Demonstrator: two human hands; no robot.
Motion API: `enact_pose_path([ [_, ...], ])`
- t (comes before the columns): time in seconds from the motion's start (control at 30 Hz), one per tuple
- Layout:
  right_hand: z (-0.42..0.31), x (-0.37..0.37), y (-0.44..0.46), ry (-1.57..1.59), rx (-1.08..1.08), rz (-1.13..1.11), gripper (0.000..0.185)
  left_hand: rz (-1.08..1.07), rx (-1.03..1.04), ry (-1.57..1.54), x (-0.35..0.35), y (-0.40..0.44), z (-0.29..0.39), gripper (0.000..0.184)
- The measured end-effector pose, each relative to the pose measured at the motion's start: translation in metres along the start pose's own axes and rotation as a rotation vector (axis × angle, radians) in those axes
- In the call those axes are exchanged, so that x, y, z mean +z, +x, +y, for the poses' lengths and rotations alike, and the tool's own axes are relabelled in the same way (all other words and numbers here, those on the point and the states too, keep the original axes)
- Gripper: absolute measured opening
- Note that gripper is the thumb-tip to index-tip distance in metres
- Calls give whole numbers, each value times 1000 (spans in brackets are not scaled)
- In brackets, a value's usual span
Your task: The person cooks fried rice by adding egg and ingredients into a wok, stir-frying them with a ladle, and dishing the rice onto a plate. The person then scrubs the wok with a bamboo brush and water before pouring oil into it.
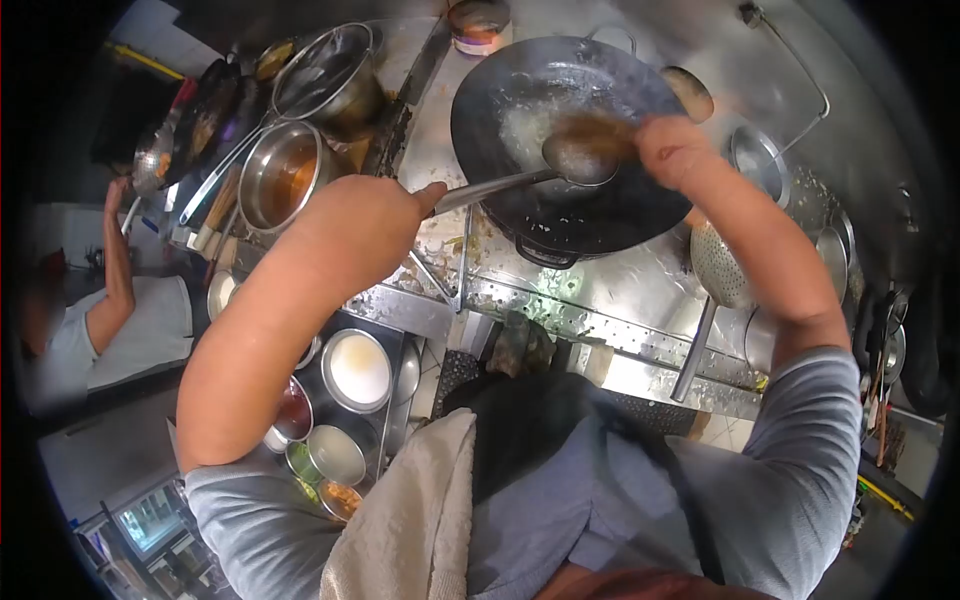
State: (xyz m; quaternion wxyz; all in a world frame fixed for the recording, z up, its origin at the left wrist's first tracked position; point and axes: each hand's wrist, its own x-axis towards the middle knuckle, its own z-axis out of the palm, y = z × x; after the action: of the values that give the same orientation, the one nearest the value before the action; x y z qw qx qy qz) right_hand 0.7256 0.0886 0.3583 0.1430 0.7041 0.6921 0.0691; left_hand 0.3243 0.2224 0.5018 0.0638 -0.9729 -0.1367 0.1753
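Observation:
My left hand (375,225) is closed round the long handle of a metal ladle (500,187). The ladle's bowl hangs over a large black wok (610,215), which has some pale wet residue and white specks inside. My right hand (680,152) is a closed fist above the wok's right side. From it a brown thing (598,135), smeared by motion, reaches to the ladle's bowl; its kind cannot be made out. The two-handled wok rests on the metal stove top (620,290).
Metal pots (262,205) stand at the left. A perforated strainer (718,265) lies right of the wok. Bowls of white powder (358,372) and other ingredients sit lower left. A tap (815,115) is at the upper right. Another person's arm (115,270) holds a pan far left.

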Motion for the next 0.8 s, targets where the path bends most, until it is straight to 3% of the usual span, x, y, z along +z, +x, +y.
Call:
enact_pose_path([
  [0.03, -1, 12, -3, 29, -81, -84, 13, -14, -10, 13, -2, 0, 3, 59],
  [0.1, 25, 41, -7, 284, -52, 225, 12, -41, -27, 38, -7, -1, 10, 60],
  [0.17, 22, 26, 11, 18, 159, 283, 13, -45, -32, 20, -9, 3, 15, 61],
  [0.2, 11, 18, 8, -119, 94, 250, 18, -53, -29, 14, -11, 4, 15, 62],
  [0.3, -21, -1, -10, -8, 95, -141, 16, -80, -22, 5, -14, 1, 16, 63],
  [0.4, 1, -18, -8, -20, 128, -123, 24, -84, -13, 20, -10, 3, 17, 63],
  [0.5, -44, -25, -17, 52, 130, -97, 26, -87, -13, 46, -12, 4, 20, 63],
  [0.53, -39, -15, -15, 65, 127, -236, 22, -51, 3, 59, -8, 3, 21, 63],
  [0.63, -3, -23, -22, 106, 132, -151, 20, 34, 16, 133, 6, -3, 21, 61],
  [0.67, -8, -15, -23, 128, 107, 6, 18, 41, 14, 175, 6, -4, 26, 60],
  [0.77, -51, -34, -33, 3, 80, -295, 16, 53, 11, 306, 5, -6, 30, 58],
  [0.8, -20, 11, -34, 87, 73, -188, 14, 55, 5, 354, 3, -8, 30, 57],
])
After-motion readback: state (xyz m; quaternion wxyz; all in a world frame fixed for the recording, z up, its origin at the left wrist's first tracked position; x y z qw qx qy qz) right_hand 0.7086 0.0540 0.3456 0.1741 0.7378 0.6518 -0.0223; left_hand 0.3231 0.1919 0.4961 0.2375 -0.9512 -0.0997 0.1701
